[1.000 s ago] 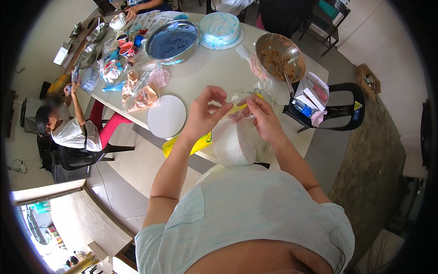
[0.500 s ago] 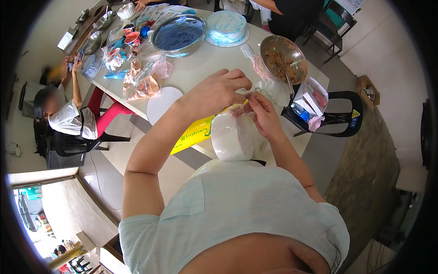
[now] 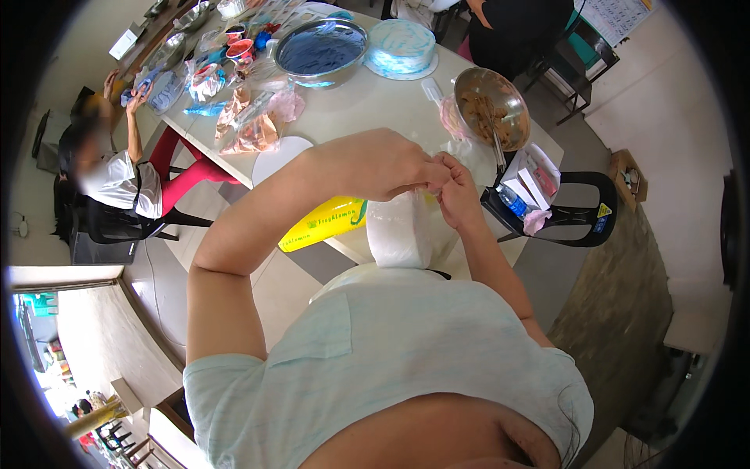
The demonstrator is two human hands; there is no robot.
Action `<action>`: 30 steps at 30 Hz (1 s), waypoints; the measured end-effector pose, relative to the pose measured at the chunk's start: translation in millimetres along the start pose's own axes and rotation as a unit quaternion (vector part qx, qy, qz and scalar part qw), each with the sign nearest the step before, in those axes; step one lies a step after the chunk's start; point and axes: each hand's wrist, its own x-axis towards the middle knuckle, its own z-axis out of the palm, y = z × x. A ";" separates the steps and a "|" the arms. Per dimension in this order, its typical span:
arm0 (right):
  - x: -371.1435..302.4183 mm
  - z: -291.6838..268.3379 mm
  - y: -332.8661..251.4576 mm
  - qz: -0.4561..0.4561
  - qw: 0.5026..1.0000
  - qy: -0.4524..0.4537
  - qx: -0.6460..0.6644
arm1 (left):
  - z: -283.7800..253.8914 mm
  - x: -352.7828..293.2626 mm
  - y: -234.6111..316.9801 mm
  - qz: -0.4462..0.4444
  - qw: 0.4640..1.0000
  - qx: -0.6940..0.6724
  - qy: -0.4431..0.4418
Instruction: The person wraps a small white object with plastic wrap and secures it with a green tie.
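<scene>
Above a thick white roll (image 3: 398,238), which looks like tissue and stands against my shirt at the table edge, my two hands meet with fingers pinched together. My left hand (image 3: 398,168) reaches across from the left, back of the hand up. From the right comes my right hand (image 3: 459,197), its thumb and fingertips against the left ones. A yellow printed plastic wrapper (image 3: 324,223) spreads out left of the roll and passes under my left wrist. Its gathered edge appears to be in both hands, though the fingers mostly cover it.
Across the table (image 3: 391,105) are a steel bowl of dark blue cream (image 3: 322,53), a blue-and-white cake (image 3: 400,48), filled piping bags (image 3: 254,134) and a steel bowl of brown mixture (image 3: 491,109). A black chair (image 3: 582,184) holds a white box (image 3: 533,176). A seated person (image 3: 117,176) is at left.
My hands have drawn together, and the clear plastic seen between them is now covered. My left elbow has swung outward, and the yellow wrapper has shifted slightly left.
</scene>
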 end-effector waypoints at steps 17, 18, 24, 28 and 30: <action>-9.5 16.1 -11.2 0.015 0.998 0.045 0.028 | 6.4 3.6 6.7 0.043 0.985 -0.012 0.166; -9.8 16.2 -13.5 0.010 0.999 0.020 0.022 | 3.6 -0.2 4.6 0.028 0.968 -0.046 0.246; -3.7 15.4 -5.9 -0.009 0.999 0.025 0.035 | 59.3 -62.4 -36.9 -0.209 0.901 -0.307 0.222; -2.8 9.4 -5.0 -0.016 0.999 0.019 0.022 | 102.8 -63.1 -31.2 -0.214 0.847 -0.416 0.253; -2.6 3.3 -0.7 -0.013 0.998 0.044 0.030 | 120.4 -60.0 -30.6 -0.236 0.831 -0.435 0.255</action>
